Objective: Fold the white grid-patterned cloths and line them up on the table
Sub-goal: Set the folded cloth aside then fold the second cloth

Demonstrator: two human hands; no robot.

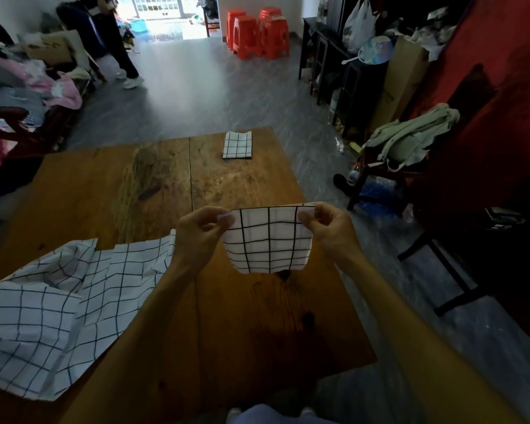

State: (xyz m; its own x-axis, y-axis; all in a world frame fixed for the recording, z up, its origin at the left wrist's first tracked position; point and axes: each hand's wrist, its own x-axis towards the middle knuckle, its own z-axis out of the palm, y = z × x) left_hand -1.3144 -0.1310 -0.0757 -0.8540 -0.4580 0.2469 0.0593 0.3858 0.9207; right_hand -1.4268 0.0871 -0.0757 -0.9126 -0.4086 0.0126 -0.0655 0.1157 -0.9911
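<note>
My left hand and right hand each pinch a top corner of the folded cloth, which hangs between my fingers above the tabletop. I should keep its edges matched, then lay it beside the finished cloth far beyond my fingers. Unfolded cloths lie left.

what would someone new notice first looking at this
Most striking is the folded grid cloth held up in the air over the wooden table, pinched at its top corners by the left hand and right hand. Next, the unfolded grid cloths lying rumpled at the table's near left, and one finished folded cloth at its far edge.
</note>
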